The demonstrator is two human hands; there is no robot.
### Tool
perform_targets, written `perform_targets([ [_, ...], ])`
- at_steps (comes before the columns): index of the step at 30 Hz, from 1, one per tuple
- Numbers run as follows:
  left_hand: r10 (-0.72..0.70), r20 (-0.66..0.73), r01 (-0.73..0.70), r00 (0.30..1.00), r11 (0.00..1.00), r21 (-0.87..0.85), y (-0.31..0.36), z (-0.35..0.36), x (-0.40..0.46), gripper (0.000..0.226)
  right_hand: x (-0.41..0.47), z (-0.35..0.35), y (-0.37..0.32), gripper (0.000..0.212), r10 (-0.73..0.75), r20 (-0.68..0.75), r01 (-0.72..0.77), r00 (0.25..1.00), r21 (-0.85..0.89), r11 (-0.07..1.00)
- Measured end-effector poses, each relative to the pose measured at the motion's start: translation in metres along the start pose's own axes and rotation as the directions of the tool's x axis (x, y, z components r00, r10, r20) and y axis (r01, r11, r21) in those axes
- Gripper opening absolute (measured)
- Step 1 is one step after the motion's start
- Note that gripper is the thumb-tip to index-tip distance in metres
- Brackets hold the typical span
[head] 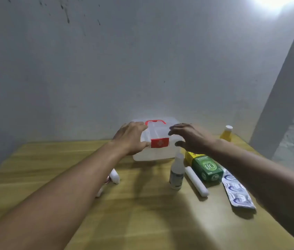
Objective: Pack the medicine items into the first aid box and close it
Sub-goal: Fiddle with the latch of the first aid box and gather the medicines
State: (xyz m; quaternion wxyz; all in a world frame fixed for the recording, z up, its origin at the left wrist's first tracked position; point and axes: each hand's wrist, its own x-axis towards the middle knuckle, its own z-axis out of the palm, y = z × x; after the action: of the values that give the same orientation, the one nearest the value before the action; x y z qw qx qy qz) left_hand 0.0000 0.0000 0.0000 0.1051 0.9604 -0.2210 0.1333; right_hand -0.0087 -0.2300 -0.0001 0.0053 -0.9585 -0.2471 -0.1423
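Grey plaster wall (pixel 142 69) behind; yellow-brown wood-grain table (pixel 142 204) in front, carrying all items.

Small white roll (pixel 115 175), near the left forearm, with a second white piece partly hidden under that arm; kind unclear.

Left hand (pixel 130 138): fingers spread, laid on the left end of the box lid, thumb beside the latch; gripping nothing else.

Translucent white plastic first aid box (pixel 153 152), lid down, at the far middle of the table against the wall. Red carry handle (pixel 155 122) on top; red latch (pixel 159 142) at the front centre.

Clear spray bottle with white label (pixel 176 171), upright, just in front of the box's right corner.

White rolled bandage (pixel 196 181), lying flat beside the bottle.

Right hand (pixel 191 138): fingers wide, poised over the right end of the box; contact cannot be told.

Green carton marked "OB" (pixel 206 168), lying flat, a yellow carton (pixel 190 156) at its far end.

Silver blister strip with blue print (pixel 238 192), flat, right of the green carton.

Yellow bottle with white cap (pixel 226 133), upright, far right near the wall.
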Motion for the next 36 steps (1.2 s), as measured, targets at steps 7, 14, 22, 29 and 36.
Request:
perform_targets([
  [7,-0.081,-0.018,0.081,0.997,0.997,-0.019,-0.016,0.035,0.024,0.076,0.016,0.049,0.021,0.066,-0.288,-0.117,0.254,0.950,-0.244,0.936],
  [14,-0.111,-0.111,0.084,0.988,0.970,-0.227,-0.030,0.055,0.032,0.069,0.025,0.082,0.039,0.071,-0.423,-0.329,0.309,0.844,-0.347,0.886],
  [22,-0.139,-0.141,0.099,0.980,0.960,-0.260,-0.029,0.060,0.035,0.067,0.037,0.090,0.040,0.044,-0.574,-0.524,0.381,0.630,-0.436,0.815],
  [29,-0.146,-0.094,0.118,0.985,0.961,-0.250,-0.029,0.057,0.037,0.064,0.042,0.089,0.045,0.040,-0.689,-0.435,0.388,0.580,-0.596,0.703],
  [36,-0.164,-0.071,0.140,0.984,0.953,-0.267,-0.028,0.052,0.037,0.068,0.040,0.094,0.043,0.046,-0.661,-0.444,0.310,0.605,-0.633,0.709],
])
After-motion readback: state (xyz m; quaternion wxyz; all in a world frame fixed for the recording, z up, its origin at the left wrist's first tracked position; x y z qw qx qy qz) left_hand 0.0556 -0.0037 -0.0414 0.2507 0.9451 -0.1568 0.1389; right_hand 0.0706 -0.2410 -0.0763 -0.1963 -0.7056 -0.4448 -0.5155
